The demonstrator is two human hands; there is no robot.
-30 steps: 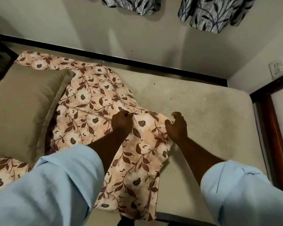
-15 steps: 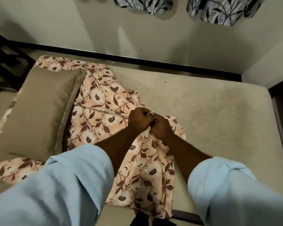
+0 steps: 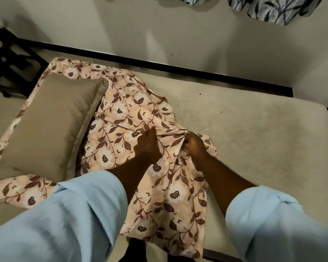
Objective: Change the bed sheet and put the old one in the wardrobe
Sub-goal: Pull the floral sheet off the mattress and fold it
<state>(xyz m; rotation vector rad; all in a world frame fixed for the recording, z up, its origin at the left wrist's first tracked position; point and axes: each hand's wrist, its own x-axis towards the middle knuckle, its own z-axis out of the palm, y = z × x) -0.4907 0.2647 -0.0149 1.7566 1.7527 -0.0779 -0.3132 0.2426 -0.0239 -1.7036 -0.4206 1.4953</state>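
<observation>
A person's left hand [image 3: 148, 146] and right hand [image 3: 194, 147] hold a crumpled peach cotton bed sheet printed with brown leaves and flowers [image 3: 121, 118]. It lies bunched across the middle of a bare beige quilted mattress [image 3: 254, 133] and hangs over the near edge. The left fingers [image 3: 152, 133] pinch a raised fold, the right fingers [image 3: 187, 142] curl tightly round gathered cloth just beside it, and a tan rectangular pillow [image 3: 51, 121] rests on the sheet's left part.

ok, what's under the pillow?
The flowered sheet sticks out from under the pillow along its far, left and near edges, so the pillow lies on it. Whatever is beneath its middle is covered.
</observation>
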